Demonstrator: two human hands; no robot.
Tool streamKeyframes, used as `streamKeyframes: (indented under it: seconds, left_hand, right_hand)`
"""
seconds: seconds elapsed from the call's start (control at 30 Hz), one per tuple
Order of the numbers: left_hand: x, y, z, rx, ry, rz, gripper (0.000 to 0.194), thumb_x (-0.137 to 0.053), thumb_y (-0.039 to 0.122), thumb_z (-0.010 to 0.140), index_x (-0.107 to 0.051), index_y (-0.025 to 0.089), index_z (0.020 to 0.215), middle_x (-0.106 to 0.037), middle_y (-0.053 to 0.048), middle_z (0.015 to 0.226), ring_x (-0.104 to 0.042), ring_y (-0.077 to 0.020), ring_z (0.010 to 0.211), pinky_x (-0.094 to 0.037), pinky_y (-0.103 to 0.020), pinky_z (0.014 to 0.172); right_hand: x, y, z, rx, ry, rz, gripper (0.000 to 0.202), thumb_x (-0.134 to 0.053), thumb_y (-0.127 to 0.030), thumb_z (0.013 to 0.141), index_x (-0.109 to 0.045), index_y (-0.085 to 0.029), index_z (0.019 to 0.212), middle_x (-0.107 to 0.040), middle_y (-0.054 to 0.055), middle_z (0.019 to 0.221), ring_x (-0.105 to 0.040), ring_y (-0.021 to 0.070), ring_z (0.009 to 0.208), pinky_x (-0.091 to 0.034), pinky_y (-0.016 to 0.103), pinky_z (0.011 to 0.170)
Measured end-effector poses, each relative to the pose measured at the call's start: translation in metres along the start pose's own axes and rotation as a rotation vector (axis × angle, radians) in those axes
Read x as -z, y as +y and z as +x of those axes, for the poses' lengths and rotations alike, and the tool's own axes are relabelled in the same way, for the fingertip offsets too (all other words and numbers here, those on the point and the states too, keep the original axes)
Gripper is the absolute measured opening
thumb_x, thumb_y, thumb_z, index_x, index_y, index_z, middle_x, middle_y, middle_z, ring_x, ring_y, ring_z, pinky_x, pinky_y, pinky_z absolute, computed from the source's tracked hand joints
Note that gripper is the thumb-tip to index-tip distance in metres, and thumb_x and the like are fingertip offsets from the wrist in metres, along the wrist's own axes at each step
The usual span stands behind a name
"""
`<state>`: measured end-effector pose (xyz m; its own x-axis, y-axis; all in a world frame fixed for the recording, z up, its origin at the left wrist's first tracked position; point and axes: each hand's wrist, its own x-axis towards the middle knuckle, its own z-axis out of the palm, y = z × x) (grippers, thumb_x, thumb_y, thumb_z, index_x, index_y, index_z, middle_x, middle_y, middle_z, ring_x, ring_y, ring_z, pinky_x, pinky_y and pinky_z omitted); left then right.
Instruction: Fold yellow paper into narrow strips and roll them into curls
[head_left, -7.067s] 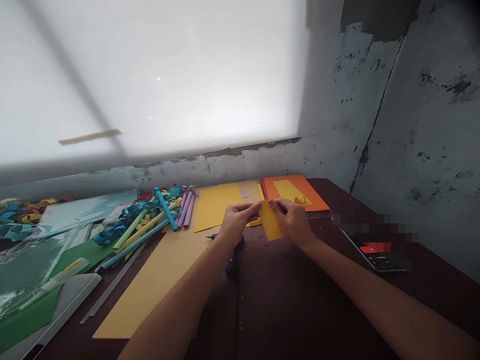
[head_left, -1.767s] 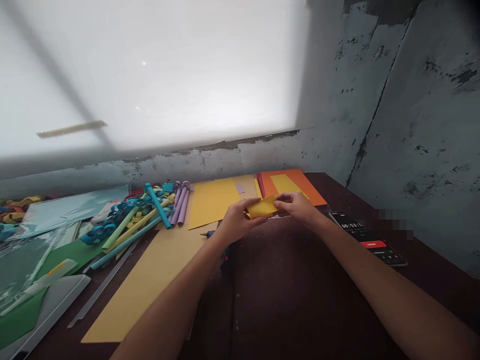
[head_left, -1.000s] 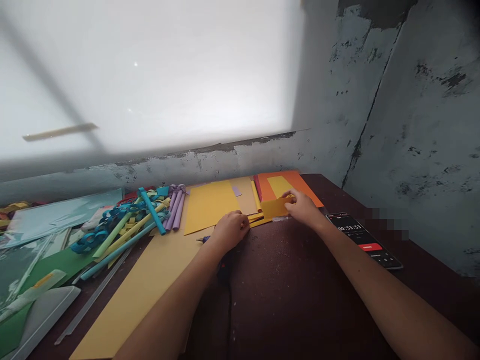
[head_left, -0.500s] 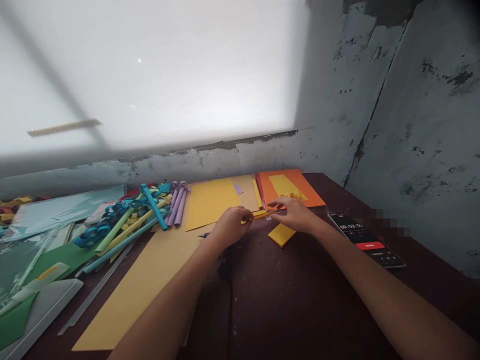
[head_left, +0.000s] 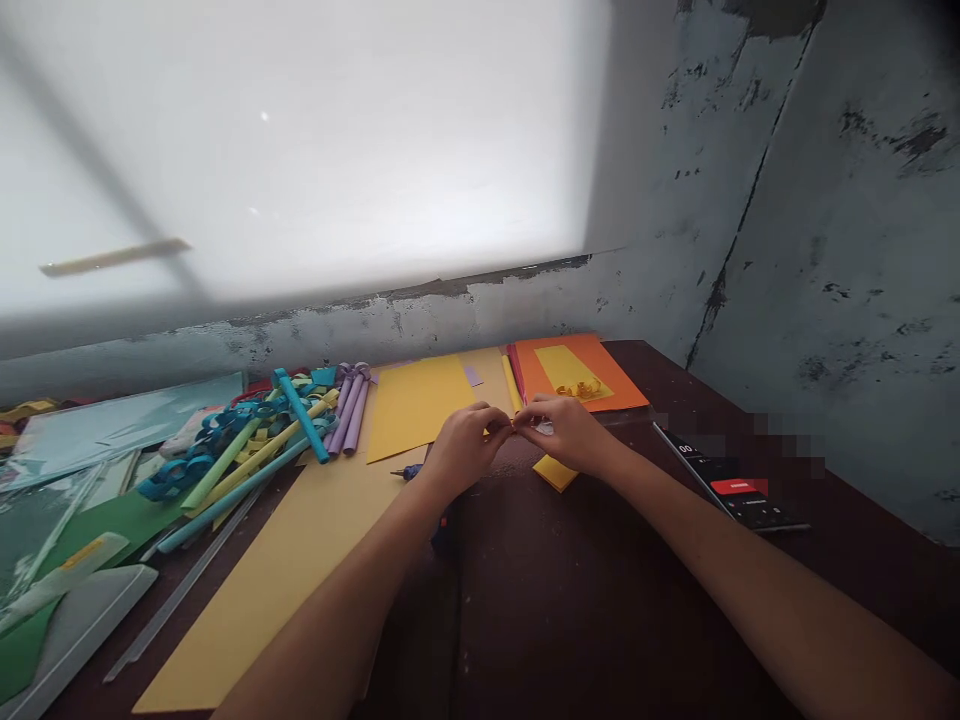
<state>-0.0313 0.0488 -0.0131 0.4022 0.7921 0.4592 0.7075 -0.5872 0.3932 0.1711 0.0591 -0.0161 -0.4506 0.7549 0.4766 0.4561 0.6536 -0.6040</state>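
Note:
My left hand [head_left: 471,445] and my right hand [head_left: 566,432] meet over the dark table, thumbs and fingertips pinched together. Between the fingertips shows a tiny bit of a yellow paper strip [head_left: 513,427]; the fingers hide most of it. A small folded yellow paper [head_left: 555,474] lies just below my right hand. Beneath the right fingers is a small whitish, shiny thing [head_left: 545,428] that I cannot make out. Beside my left wrist a dark tool with a blue pointed tip [head_left: 411,471], resembling a glue gun, is partly covered by the forearm.
Yellow sheets [head_left: 420,400] and an orange sheet [head_left: 622,380] with yellow curls [head_left: 581,388] lie along the wall. Purple paper rolls [head_left: 351,410], blue paper curls [head_left: 180,470] and a large tan sheet [head_left: 247,590] are on the left. A phone [head_left: 731,485] lies right.
My hands have drawn together until their fingertips meet. The yellow strip that showed between them is now almost wholly covered. The view has shifted slightly.

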Motion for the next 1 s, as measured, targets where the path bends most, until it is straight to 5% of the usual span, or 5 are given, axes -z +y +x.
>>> streamKeyframes:
  seconds: [0.37, 0.6, 0.77, 1.0]
  left_hand:
    - [0.009, -0.006, 0.004, 0.012, -0.035, 0.027, 0.018, -0.062, 0.022, 0.093, -0.078, 0.021, 0.086, -0.074, -0.004, 0.084, -0.067, -0.0165, 0.076, -0.049, -0.026, 0.073]
    - [0.007, -0.031, 0.002, 0.109, -0.141, 0.215, 0.028, -0.065, 0.027, 0.09, -0.076, 0.022, 0.115, -0.075, -0.01, 0.115, -0.07, -0.0257, 0.102, -0.051, -0.032, 0.089]
    - [0.002, -0.035, 0.003, 0.105, -0.198, 0.239, 0.018, -0.066, 0.023, 0.086, -0.08, 0.023, 0.097, -0.077, -0.008, 0.093, -0.07, -0.0243, 0.088, -0.05, -0.031, 0.08]
    - [0.002, -0.033, 0.004, 0.117, -0.199, 0.222, 0.025, -0.064, 0.019, 0.082, -0.081, 0.022, 0.1, -0.077, -0.007, 0.087, -0.068, -0.0227, 0.082, -0.049, -0.03, 0.076]
  right_hand:
    - [0.001, 0.012, 0.004, -0.047, 0.046, -0.022, 0.014, -0.065, -0.016, 0.089, -0.078, -0.02, 0.089, -0.075, 0.004, 0.088, -0.067, 0.0165, 0.079, -0.05, 0.026, 0.074]
    - [0.001, 0.027, 0.006, -0.197, 0.086, -0.123, 0.015, -0.063, -0.017, 0.09, -0.078, -0.02, 0.093, -0.078, 0.005, 0.093, -0.069, 0.0183, 0.085, -0.051, 0.028, 0.077]
    - [0.001, 0.032, 0.006, -0.267, 0.08, -0.126, 0.017, -0.062, -0.017, 0.089, -0.079, -0.02, 0.092, -0.08, 0.006, 0.093, -0.07, 0.0182, 0.081, -0.052, 0.028, 0.075]
    - [-0.002, 0.031, 0.004, -0.305, 0.036, -0.126, 0.017, -0.064, -0.015, 0.086, -0.079, -0.02, 0.093, -0.079, 0.005, 0.09, -0.07, 0.0176, 0.079, -0.052, 0.025, 0.07]
